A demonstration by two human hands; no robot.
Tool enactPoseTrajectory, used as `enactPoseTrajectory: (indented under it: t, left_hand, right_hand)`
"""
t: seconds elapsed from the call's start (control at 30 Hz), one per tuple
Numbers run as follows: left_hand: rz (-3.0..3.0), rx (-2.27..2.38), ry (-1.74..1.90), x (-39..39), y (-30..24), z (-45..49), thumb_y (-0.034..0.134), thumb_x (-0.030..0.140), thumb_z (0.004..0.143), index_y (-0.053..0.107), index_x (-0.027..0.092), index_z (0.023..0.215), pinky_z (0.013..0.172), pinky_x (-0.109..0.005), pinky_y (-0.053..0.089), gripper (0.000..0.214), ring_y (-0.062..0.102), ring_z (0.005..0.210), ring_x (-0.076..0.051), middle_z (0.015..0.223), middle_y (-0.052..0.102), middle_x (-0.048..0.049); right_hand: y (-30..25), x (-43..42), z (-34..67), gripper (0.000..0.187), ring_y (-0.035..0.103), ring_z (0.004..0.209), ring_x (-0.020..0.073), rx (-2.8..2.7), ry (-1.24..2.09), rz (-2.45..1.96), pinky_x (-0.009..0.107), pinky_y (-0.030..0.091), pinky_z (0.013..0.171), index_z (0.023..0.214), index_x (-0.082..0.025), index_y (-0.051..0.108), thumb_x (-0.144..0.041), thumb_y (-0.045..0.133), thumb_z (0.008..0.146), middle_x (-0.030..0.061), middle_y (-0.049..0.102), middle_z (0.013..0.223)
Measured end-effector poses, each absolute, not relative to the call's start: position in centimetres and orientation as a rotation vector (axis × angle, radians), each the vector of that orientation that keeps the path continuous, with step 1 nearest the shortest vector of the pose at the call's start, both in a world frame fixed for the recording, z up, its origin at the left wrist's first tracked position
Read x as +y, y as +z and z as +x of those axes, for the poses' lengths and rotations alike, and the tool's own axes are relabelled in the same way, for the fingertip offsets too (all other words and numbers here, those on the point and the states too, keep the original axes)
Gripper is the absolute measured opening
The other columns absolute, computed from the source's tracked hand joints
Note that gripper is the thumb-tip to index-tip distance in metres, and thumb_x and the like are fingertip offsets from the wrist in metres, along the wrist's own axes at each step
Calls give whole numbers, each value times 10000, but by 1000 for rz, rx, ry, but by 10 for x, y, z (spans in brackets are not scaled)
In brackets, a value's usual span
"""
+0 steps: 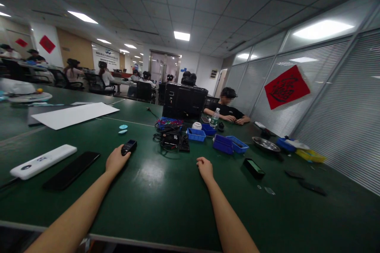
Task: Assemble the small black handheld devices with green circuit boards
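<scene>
My left hand (116,160) is wrapped round a small black handheld device with a dark screen (129,147), low over the green table (166,213). On the table, right of the middle, my right hand (205,169) rests with its fingers loosely curled in; I see nothing in it. Left of my left hand lie a flat black slab (73,170) and a white power strip (44,161). Two small light-blue pieces (122,129) are beyond that hand. Past my hands sits a black box-like device with cables (170,141).
A large black case (184,102) stands at the back, near a water bottle (215,118). Blue bins (223,144), a metal bowl (265,144) and a black-green box (253,168) are to the right. White board (75,115) lies left. A person (228,108) sits across the table.
</scene>
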State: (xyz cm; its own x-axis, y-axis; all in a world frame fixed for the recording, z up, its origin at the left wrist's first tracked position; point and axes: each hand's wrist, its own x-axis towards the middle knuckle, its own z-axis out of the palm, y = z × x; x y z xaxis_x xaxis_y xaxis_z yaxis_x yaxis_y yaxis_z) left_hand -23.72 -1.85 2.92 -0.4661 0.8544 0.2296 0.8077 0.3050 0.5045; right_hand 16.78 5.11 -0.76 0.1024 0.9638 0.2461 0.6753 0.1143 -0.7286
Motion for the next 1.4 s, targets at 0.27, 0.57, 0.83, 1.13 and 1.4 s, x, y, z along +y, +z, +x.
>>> enactPoseTrajectory:
  t: [0.27,0.57,0.83,1.13,1.4]
  left_hand:
    - [1801,2334,817,-27,26,-220,440,469,748,409,170,1213,819,-310,409,553,532,1013,-246,1163,544,-94]
    - [2146,2210,739,-29,22,-162,428,395,779,408,116,1194,885,-305,362,500,516,1010,-233,1120,543,-132]
    - [2291,2181,572,-31,28,-95,369,434,810,413,144,1146,728,-312,417,447,577,850,-230,1009,573,-125]
    - [2276,2168,476,-26,30,-44,327,505,806,359,148,1188,597,-318,420,524,607,767,-268,911,601,-157]
    - [2264,2137,438,-21,30,-30,338,543,792,351,139,1197,615,-317,415,572,616,760,-269,845,628,-163]
  right_hand:
    - [-11,50,173,253,576,608,135,-1623,611,-1527,225,424,576,837,-164,605,-200,387,715,21,641,721]
    - [-2,41,165,239,588,757,144,-1813,488,-1636,221,404,669,837,-197,638,-171,425,729,19,656,833]
    - [2,36,161,248,577,824,148,-1898,433,-1619,222,399,708,830,-197,648,-167,418,742,20,651,895]
    - [3,32,161,251,572,829,144,-1921,423,-1629,215,396,709,836,-200,644,-154,414,749,17,641,903]
    - [4,27,150,234,568,845,143,-1920,383,-1719,220,385,717,842,-219,635,-183,415,771,12,638,903]
